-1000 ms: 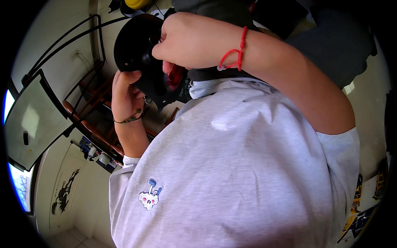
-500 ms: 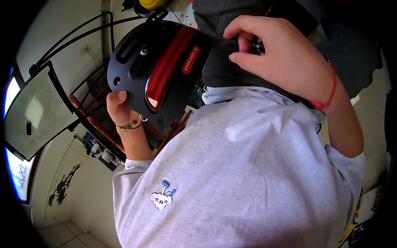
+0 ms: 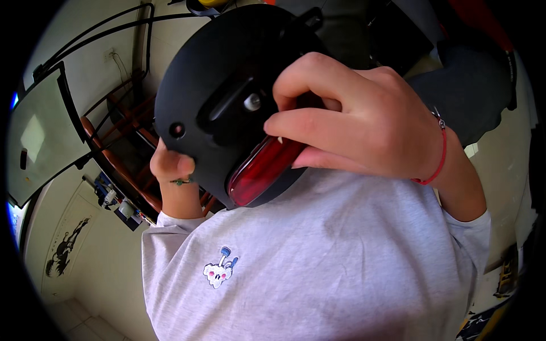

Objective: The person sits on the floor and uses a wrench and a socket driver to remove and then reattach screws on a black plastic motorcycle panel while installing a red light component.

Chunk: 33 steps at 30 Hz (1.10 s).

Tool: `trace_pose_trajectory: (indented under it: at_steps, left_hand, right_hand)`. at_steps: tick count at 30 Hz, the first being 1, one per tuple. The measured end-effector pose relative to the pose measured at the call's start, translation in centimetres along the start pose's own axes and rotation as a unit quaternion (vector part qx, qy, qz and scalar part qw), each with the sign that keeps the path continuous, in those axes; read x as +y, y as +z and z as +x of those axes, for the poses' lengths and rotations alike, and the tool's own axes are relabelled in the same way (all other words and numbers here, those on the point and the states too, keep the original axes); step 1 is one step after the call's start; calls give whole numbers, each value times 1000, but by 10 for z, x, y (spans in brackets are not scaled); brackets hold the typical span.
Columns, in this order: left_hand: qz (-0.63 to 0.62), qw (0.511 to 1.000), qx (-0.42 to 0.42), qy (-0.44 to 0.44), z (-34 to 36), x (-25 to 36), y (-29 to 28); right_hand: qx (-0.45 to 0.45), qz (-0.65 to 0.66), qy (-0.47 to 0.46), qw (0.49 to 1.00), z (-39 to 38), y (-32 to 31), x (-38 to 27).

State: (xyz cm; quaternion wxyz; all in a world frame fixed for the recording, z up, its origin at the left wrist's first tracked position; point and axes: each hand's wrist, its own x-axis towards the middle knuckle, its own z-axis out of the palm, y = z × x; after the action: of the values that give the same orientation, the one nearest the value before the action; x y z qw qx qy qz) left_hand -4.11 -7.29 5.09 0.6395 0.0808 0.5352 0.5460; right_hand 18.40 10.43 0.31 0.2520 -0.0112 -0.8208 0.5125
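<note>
Bare hands, two: one left (image 3: pixel 172 163), one right (image 3: pixel 355 122).
One curved black shell (image 3: pixel 199 74), one long glossy red lens (image 3: pixel 256 176), one rounded silver metal stud (image 3: pixel 252 102), one red cord bracelet (image 3: pixel 443 154), one green beaded bracelet (image 3: pixel 182 182).

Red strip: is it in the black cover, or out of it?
In. The red strip sits in the black cover, which borders its lower end; the right hand hides its upper end.

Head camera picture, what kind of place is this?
It looks like an indoor room, maybe in a home or small office, though I can't be sure which. There's a wall picture, a wall socket and some reddish-brown wooden furniture.
</note>
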Motion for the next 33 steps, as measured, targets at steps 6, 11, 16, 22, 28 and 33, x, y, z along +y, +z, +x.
trace_pose_trajectory:
  at_steps: [6, 11, 16, 22, 28, 33]
  left_hand:
    - [8, 988, -71, -139, 43, -37, 6]
    - [74, 959, -169, -215, 76, -43, 17]
    - [74, 967, -168, -177, 88, -51, 7]
    - [56, 974, -145, -162, 103, -63, -13]
    - [25, 976, -151, -154, 109, -68, -25]
    - [10, 975, -157, -154, 107, -64, -17]
  right_hand:
    - [-18, -74, -8, 997, -29, 3, 5]
    - [-17, -108, 50, 993, -55, -2, 6]
    - [1, -103, 93, 990, -69, -14, 4]
    - [24, -162, 100, 981, -81, -19, -1]
    - [57, -187, 69, 978, -85, -13, -3]
    - [60, -190, 66, 978, -85, -13, -6]
